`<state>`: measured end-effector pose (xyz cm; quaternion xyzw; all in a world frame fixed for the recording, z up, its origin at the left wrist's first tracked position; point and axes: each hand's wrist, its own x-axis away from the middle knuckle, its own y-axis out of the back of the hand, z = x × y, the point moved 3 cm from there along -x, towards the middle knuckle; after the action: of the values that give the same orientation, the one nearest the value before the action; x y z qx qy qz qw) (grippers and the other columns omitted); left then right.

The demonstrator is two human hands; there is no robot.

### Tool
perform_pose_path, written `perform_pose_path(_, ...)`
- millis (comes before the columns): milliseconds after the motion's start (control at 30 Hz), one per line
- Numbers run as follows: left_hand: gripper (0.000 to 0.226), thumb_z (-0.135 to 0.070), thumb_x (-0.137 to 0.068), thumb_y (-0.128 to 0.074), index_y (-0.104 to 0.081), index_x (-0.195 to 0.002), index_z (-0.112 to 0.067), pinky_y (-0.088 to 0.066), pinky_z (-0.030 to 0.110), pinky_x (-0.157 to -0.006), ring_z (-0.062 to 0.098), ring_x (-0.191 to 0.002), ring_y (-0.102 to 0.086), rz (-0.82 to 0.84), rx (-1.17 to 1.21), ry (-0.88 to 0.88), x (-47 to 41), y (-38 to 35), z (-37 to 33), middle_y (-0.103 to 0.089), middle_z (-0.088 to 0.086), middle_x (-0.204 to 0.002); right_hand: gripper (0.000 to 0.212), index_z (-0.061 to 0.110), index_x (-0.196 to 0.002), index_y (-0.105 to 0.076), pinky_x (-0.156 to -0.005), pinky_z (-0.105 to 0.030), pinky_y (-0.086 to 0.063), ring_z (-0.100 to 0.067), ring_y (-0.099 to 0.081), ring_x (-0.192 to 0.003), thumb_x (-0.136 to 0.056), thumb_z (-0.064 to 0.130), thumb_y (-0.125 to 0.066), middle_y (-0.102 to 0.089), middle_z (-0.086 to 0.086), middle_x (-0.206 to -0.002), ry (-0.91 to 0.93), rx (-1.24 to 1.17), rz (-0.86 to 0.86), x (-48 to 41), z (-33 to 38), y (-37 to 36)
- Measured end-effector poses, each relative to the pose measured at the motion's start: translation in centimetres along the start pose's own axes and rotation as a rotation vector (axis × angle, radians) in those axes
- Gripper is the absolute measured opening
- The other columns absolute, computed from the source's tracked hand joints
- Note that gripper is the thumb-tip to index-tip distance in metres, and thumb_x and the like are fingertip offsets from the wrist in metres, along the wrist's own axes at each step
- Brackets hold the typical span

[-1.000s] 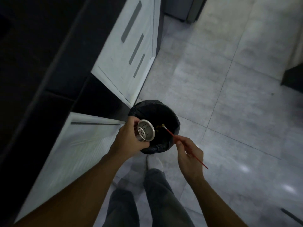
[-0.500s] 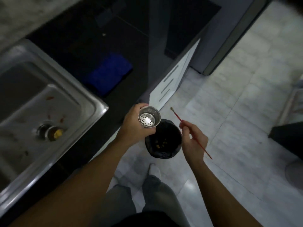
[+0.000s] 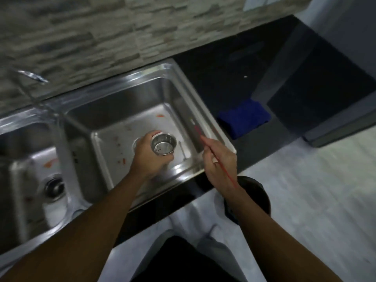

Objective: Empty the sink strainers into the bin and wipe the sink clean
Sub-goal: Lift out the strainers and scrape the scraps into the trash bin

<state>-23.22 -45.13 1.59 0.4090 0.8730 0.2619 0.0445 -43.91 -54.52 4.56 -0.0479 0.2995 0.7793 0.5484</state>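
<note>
Stone-patterned wall tile runs across the top of the frame, above a black countertop (image 3: 213, 64) that holds a double stainless sink (image 3: 179, 92); you are looking straight down at it from head height. Your left hand (image 3: 148, 157) sits at centre frame over the right basin, fingers curled closed around a small perforated metal strainer cup (image 3: 163, 144), held by its side wall with the open mouth tipped toward you; a few dark specks cling inside, otherwise it looks emptied. Just behind that hand the pale rim of the open drain (image 3: 136, 141) shows, so the cup hangs above its seat, not yet in it. Your right hand (image 3: 219, 161), right of centre over the basin's edge, pinches a thin red stick (image 3: 221, 166) between closed fingers, its tip pointing up-frame. Orange and red food scraps (image 3: 123, 160) dot the basin floor; the left basin, at left of frame, has a second strainer (image 3: 54, 187) sitting in its drain. A black bin (image 3: 258, 194) stands on the floor at lower right, partly hidden by your right forearm; a blue cloth (image 3: 244, 117) lies on the counter right of the sink. Judging by its look, the cup is light, rigid and probably wet and slippery; grip the rim or wall firmly, since thin steel slides easily.
</note>
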Motion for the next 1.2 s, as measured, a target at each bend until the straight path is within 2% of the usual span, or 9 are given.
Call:
perform_pose_path(133, 0.072, -0.014, -0.051, -0.094, -0.064, -0.116, -0.023, -0.054, 0.044, -0.095, 0.028, -0.111, -0.064, -0.030, -0.004, 0.117, -1.8, 3.7, 6.8, -0.069, 0.006, -0.115, 0.027, 0.010, -0.116, -0.072, -0.080, -0.013, -0.050, 0.005, -0.064, -0.086, -0.094, 0.005, -0.057, -0.071, 0.003, -0.097, -0.048, 0.067, 0.173, -0.3, -0.1, -7.6)
perform_pose_path(233, 0.068, -0.007, -0.051, -0.095, -0.065, -0.112, -0.012, -0.053, 0.044, -0.093, 0.030, -0.108, -0.065, -0.045, -0.065, 0.216, -2.7, 4.8, 11.3, -0.069, 0.010, -0.112, 0.029, 0.014, -0.121, -0.068, -0.072, -0.031, -0.056, -0.015, -0.067, -0.078, -0.096, 0.012, -0.053, -0.072, -0.004, -0.093, -0.173, 0.226, 0.303, 1.0, -2.0, -10.6)
perform_pose_path(300, 0.070, -0.012, -0.053, -0.097, -0.062, -0.114, -0.007, -0.051, 0.045, -0.099, 0.031, -0.113, -0.062, -0.022, -0.072, 0.292, -2.9, 4.9, 14.0, -0.066, 0.013, -0.118, 0.030, 0.016, -0.121, -0.068, -0.067, -0.032, -0.055, -0.024, -0.068, -0.075, -0.094, 0.014, -0.055, -0.071, -0.007, -0.094, -0.163, 0.391, 0.358, 2.2, -3.0, -11.4)
perform_pose_path(400, 0.083, -0.025, -0.058, -0.097, -0.055, -0.127, -0.003, -0.046, 0.045, -0.106, 0.031, -0.122, -0.057, -0.006, -0.085, 0.383, -2.8, 4.8, 17.1, -0.059, 0.016, -0.130, 0.030, 0.021, -0.120, -0.065, -0.065, -0.023, -0.047, -0.018, -0.066, -0.073, -0.092, 0.018, -0.057, -0.072, -0.001, -0.094, -0.096, 0.483, 0.382, 2.8, -3.2, -11.6)
perform_pose_path(600, 0.103, -0.026, -0.055, -0.097, -0.044, -0.141, -0.005, -0.040, 0.044, -0.113, 0.032, -0.133, -0.046, 0.025, -0.132, 0.467, -3.6, 4.2, 20.1, -0.048, 0.015, -0.143, 0.029, 0.019, -0.120, -0.067, -0.065, -0.020, -0.046, -0.006, -0.056, -0.066, -0.095, 0.022, -0.052, -0.071, 0.003, -0.089, -0.108, 0.493, 0.390, 2.7, -3.0, -11.7)
perform_pose_path(833, 0.111, -0.058, -0.057, -0.090, -0.038, -0.144, -0.013, -0.039, 0.045, -0.114, 0.029, -0.134, -0.043, 0.030, -0.208, 0.486, -3.5, 3.4, 21.5, -0.044, 0.010, -0.144, 0.031, 0.013, -0.120, -0.069, -0.070, -0.018, -0.048, -0.013, -0.067, -0.074, -0.096, 0.022, -0.051, -0.074, -0.002, -0.100, -0.101, 0.484, 0.401, 2.4, -2.3, -11.7)
perform_pose_path(1033, 0.118, -0.054, -0.054, -0.091, -0.029, -0.148, -0.018, -0.035, 0.048, -0.115, 0.030, -0.138, -0.037, -0.035, -0.351, 0.342, -4.1, 3.2, 20.6, -0.040, 0.008, -0.150, 0.034, 0.015, -0.122, -0.069, -0.073, -0.021, -0.052, -0.013, -0.070, -0.082, -0.098, 0.026, -0.047, -0.074, -0.001, -0.108, -0.111, 0.490, 0.398, 2.3, -2.4, -11.7)
perform_pose_path(1133, 0.117, -0.042, -0.057, -0.091, -0.024, -0.151, -0.025, -0.030, 0.047, -0.118, 0.026, -0.145, -0.029, 0.053, -0.355, 0.197, -6.0, 1.4, 19.2, -0.030, 0.003, -0.158, 0.037, 0.017, -0.125, -0.067, -0.076, -0.025, -0.058, -0.012, -0.070, -0.086, -0.100, 0.031, -0.042, -0.073, -0.002, -0.112, -0.129, 0.484, 0.387, 2.3, -2.4, -11.8)
perform_pose_path(1200, 0.112, -0.035, -0.057, -0.093, -0.029, -0.148, -0.026, -0.032, 0.038, -0.112, 0.025, -0.143, -0.033, 0.145, -0.334, 0.141, -7.5, -0.5, 18.5, -0.034, 0.002, -0.156, 0.037, 0.016, -0.125, -0.067, -0.077, -0.030, -0.060, -0.014, -0.070, -0.088, -0.100, 0.029, -0.043, -0.073, -0.003, -0.114, -0.137, 0.476, 0.373, 2.4, -2.5, -11.7)
